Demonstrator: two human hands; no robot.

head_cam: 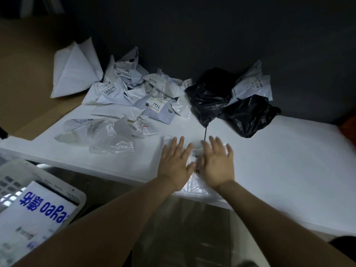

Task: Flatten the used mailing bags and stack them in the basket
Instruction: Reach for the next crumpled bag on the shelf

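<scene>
Both hands are down on one bag, near edge of the white table (269, 170). Left hand (176, 160) & right hand (217, 160) lie side by side, palms down, fingers straight and spread, pressing a thin clear-white plastic mailing bag (194, 187) flat on the tabletop. The thumbs nearly meet in the middle, w/ a bit of the bag's printed label showing between them. The bag's near end hangs crinkled just over the table edge. The hands are blurred, so the fingertips aren't crisp.

The other used bags sit further back. A heap of crumpled white mailers w/ shipping labels (134, 89) is piled against the dark wall (192, 35), centre-left; one label reads 7936. A big white mailer folded into a peak (75, 70) stands at the heap's left, partly on brown cardboard (25, 83). In front of the heap a crumpled see-through plastic bag (107, 137) lies left of the hands, apart from them.

To the right, a scrunched black plastic bag (210, 93) sits beyond the hands; a thin black strip from it points down toward the right fingertips. A second black bag (248, 116) is just beside it, w/ a pale grey mailer (252, 81) behind both.

Bottom left, below table level, a white plastic basket (63, 186) holds a flat white mailer w/ blue lettering (38, 209).
</scene>
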